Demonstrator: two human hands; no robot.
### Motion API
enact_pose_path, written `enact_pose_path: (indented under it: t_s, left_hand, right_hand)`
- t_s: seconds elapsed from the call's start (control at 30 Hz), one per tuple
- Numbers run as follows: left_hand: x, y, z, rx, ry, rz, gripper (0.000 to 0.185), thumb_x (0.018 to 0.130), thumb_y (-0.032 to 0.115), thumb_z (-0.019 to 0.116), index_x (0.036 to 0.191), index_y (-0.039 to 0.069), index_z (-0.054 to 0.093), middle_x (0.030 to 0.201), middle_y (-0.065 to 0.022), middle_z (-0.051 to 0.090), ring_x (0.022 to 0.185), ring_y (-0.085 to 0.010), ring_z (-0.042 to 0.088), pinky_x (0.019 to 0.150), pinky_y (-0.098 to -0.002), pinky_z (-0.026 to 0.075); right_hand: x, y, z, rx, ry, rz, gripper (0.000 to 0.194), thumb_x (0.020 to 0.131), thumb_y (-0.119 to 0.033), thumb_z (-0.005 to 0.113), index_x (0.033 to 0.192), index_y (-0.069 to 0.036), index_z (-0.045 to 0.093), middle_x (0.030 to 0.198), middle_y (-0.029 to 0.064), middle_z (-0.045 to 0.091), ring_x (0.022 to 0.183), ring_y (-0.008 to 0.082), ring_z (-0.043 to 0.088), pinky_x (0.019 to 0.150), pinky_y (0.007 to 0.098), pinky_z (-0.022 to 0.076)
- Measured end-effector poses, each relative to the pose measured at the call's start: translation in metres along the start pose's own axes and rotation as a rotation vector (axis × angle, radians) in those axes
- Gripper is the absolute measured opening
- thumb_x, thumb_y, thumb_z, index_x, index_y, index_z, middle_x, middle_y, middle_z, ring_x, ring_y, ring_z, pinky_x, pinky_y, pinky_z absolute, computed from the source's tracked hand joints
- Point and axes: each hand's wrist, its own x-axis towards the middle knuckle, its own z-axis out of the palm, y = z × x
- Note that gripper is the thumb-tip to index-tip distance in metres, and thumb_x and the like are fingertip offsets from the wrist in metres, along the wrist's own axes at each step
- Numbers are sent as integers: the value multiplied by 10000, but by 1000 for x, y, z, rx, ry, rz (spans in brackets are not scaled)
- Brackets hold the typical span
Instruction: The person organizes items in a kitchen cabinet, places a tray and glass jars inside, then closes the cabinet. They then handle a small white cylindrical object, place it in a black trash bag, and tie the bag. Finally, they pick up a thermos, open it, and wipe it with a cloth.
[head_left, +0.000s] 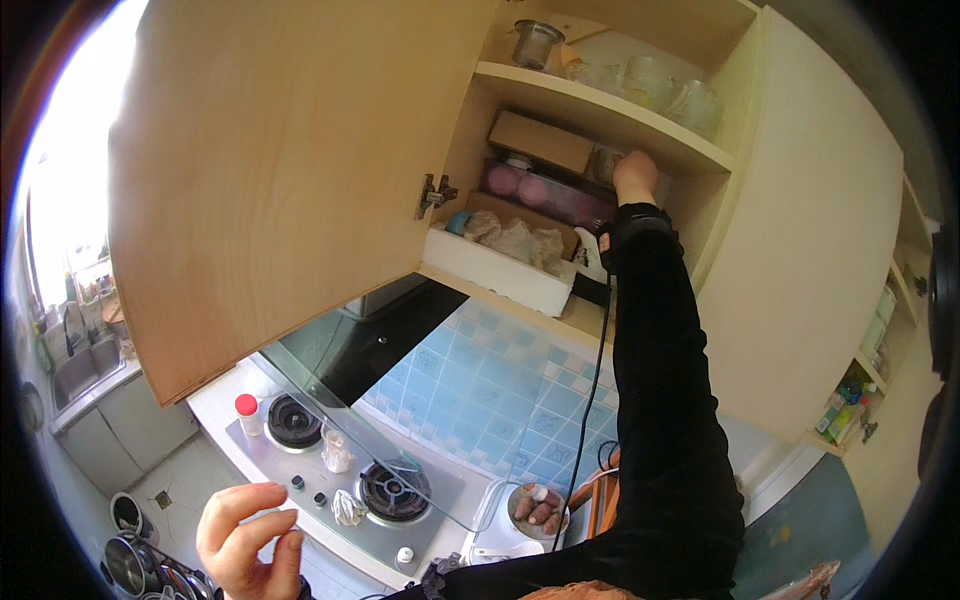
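Note:
My right hand (636, 174) reaches into the middle shelf of an open wall cabinet. Its fingers are at a clear glass vessel (604, 165), partly hidden, and I cannot tell whether they grip it. Left of the glass, a brown cardboard box (541, 141) lies on top of a dark box with pink round shapes (529, 187). In front stands a white foam tray (499, 271) with crumpled plastic bags (517, 240) in it. My left hand (251, 536) hangs in front of the stove, fingers bent and apart, with nothing in it.
The wooden cabinet door (285, 180) stands wide on the left. Glass mugs (649, 81) and a metal cup (537, 43) sit on the upper shelf. Below are a gas stove (394, 487), a red-lidded jar (247, 414) and a bowl of root vegetables (538, 511). A black cord (589, 409) hangs from my right wrist.

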Motion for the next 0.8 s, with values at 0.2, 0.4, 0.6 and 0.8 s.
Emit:
enact_pose_path:
  t_s: [0.2,0.4,0.6,0.8]
  left_hand:
    - [-4,-6,-6,115,23,-80,173,692,-48,659,846,11,604,982,-158,617,933,-280,598,841,-371,460]
    - [2,-18,1,87,-49,-50,155,703,29,685,838,4,614,969,-164,625,910,-284,616,813,-365,475]
    - [-10,-31,-1,32,-94,-88,131,770,41,647,886,-3,602,1025,-176,609,980,-287,588,865,-371,445]
    - [-24,-46,9,-97,-52,-152,125,828,92,629,902,-5,599,1040,-185,599,1008,-277,563,880,-365,419]
  right_hand:
    - [36,11,41,30,-224,23,468,942,-386,495,1188,-11,628,1240,240,581,1143,405,561,966,459,446]
    - [34,15,25,21,-322,-89,664,967,-533,333,1106,34,649,1075,232,659,942,359,660,787,450,525]
    - [-15,-17,-103,-404,-558,-264,446,845,-357,604,1063,30,651,971,197,685,807,331,680,705,401,549]
    - [-122,7,-137,-750,-751,-662,513,670,-427,769,938,4,696,915,189,685,865,364,659,739,432,537]
